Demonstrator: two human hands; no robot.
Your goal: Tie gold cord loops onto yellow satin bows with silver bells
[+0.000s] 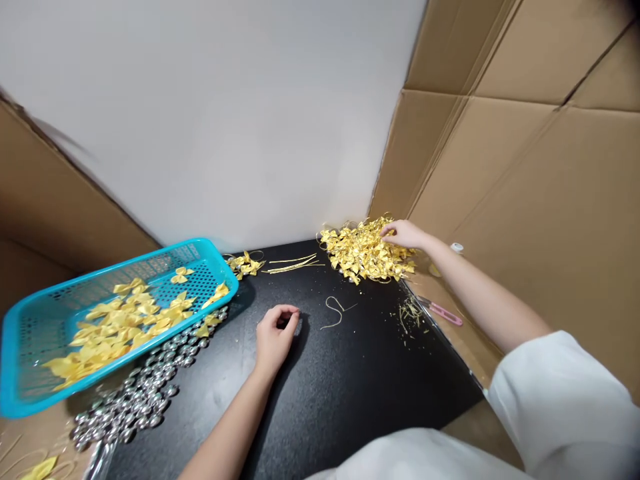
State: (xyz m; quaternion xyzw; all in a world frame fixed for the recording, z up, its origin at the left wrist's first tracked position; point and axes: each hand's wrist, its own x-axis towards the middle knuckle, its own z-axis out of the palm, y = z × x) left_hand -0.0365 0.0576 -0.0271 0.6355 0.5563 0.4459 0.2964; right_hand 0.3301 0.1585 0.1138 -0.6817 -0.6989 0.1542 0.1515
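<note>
My left hand [277, 337] is over the middle of the black table [320, 400], thumb and forefinger curled together; whatever may lie between the tips is too small to make out. To its right lies a loose thin gold cord [336, 313]. At the back right, my right hand [403, 235] is at the heap of small yellow bows [365, 253], fingers bent over its right side; what they hold, if anything, is hidden. Several straight gold cords [293, 265] lie between that heap and a small cluster of bows [246, 265].
A blue basket [227, 267] with loose yellow bows stands at the left. Silver beads [145, 393] lie along its near side. Thread clippings [411, 312] and a pink-handled cutter [446, 313] are at the right edge. Cardboard walls [550, 173] flank the table.
</note>
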